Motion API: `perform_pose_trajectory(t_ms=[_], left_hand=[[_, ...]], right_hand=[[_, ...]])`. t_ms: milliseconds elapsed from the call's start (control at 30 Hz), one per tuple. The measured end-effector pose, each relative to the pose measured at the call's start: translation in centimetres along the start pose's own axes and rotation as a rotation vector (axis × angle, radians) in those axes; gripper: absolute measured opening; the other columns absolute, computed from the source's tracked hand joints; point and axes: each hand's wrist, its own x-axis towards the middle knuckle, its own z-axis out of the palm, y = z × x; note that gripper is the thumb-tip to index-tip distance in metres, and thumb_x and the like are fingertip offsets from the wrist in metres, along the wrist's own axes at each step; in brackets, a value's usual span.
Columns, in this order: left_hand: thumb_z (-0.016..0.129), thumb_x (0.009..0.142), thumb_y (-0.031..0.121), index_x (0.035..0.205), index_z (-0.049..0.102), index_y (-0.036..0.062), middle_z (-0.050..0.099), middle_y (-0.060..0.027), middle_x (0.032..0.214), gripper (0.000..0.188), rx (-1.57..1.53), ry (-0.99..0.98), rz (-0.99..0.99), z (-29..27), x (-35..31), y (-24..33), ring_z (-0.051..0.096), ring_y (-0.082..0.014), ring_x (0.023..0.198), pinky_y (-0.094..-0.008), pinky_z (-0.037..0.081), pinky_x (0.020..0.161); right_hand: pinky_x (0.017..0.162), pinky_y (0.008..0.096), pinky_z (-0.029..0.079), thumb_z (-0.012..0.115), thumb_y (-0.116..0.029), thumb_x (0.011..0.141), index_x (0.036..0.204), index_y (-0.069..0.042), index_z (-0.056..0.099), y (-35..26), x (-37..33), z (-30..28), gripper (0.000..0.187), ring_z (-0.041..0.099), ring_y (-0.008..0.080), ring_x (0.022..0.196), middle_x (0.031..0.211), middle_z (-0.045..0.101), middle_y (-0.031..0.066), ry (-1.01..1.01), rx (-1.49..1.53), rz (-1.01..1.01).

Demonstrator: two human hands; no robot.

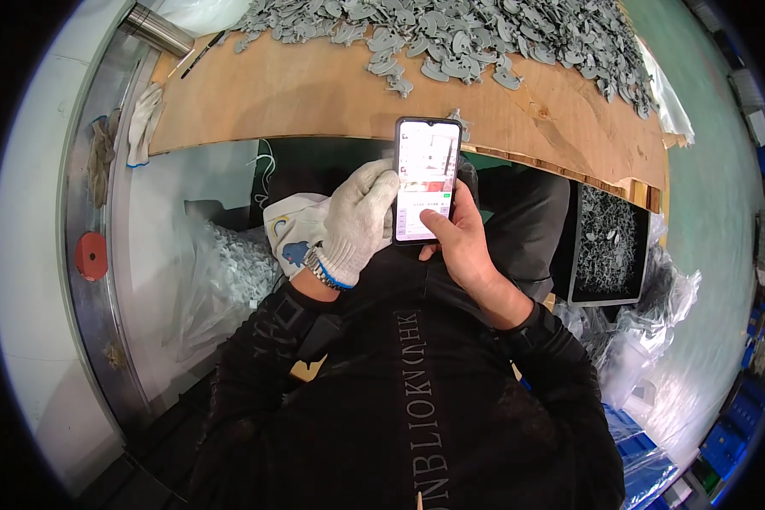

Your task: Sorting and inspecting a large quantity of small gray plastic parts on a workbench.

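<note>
A smartphone (pixel 427 170) with a lit screen is held upright above my lap, just in front of the table edge. My left hand (pixel 361 212), in a white knitted glove with a blue cuff, grips the phone's left side. Bare, my right hand (pixel 463 242) wraps the lower right side, and its thumb lies on the lower part of the screen, over a keyboard. A metal-banded watch (pixel 323 268) circles my left wrist. The fingers behind the phone are mostly hidden.
Grey plastic parts (pixel 484 38) lie heaped on the wooden table (pixel 314 93). White gloves (pixel 144 123), a pen (pixel 202 55) and a metal cylinder (pixel 160 31) are at its left. A black bin (pixel 608 246) of small parts stands right; a clear bag (pixel 229 263) of pieces sits left.
</note>
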Motion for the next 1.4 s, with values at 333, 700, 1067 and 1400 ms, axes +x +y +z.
perform_pose_trajectory(t_ms=[333, 700, 1067, 1400], left_hand=[[0.051, 0.109, 0.02, 0.128, 0.064, -0.0016, 0.056, 0.0061, 0.076, 0.032, 0.005, -0.021, 0.001, 0.1, -0.1, 0.1, 0.04, -0.0004, 0.058, -0.02, 0.031, 0.051], [0.051, 0.108, 0.019, 0.127, 0.065, -0.0016, 0.056, 0.0053, 0.075, 0.031, 0.0, -0.027, -0.022, 0.1, -0.3, 0.5, 0.041, -0.0012, 0.058, -0.0203, 0.032, 0.051], [0.057, 0.106, 0.018, 0.127, 0.065, -0.0021, 0.068, -0.0019, 0.093, 0.03, 0.04, -0.033, 0.008, -0.8, 0.4, -0.4, 0.06, -0.0048, 0.072, -0.0216, 0.051, 0.06], [0.052, 0.108, 0.018, 0.127, 0.066, -0.0014, 0.059, 0.0051, 0.078, 0.031, 0.034, 0.042, -0.012, 0.1, 0.0, 0.6, 0.045, -0.0002, 0.059, -0.0189, 0.035, 0.051]], right_hand=[[0.053, 0.025, 0.057, 0.067, 0.003, 0.094, 0.144, -0.001, 0.042, -0.5, -0.3, 0.4, 0.057, 0.067, 0.0134, 0.089, 0.114, 0.065, 0.0076, 0.005, -0.075, -0.009], [0.052, 0.0235, 0.055, 0.072, -0.002, 0.094, 0.143, -0.001, 0.042, -0.7, -0.1, 0.4, 0.057, 0.066, 0.0115, 0.088, 0.114, 0.065, 0.0072, 0.032, -0.167, 0.0], [0.053, 0.0248, 0.057, 0.066, -0.005, 0.1, 0.144, -0.004, 0.043, -0.4, 0.0, 0.1, 0.05, 0.068, 0.012, 0.089, 0.116, 0.067, 0.0065, 0.02, -0.061, 0.039], [0.055, 0.0292, 0.06, 0.054, -0.003, 0.102, 0.148, -0.006, 0.044, 0.2, 0.2, -0.2, 0.047, 0.071, 0.0156, 0.093, 0.117, 0.067, 0.0078, -0.009, 0.048, 0.033]])
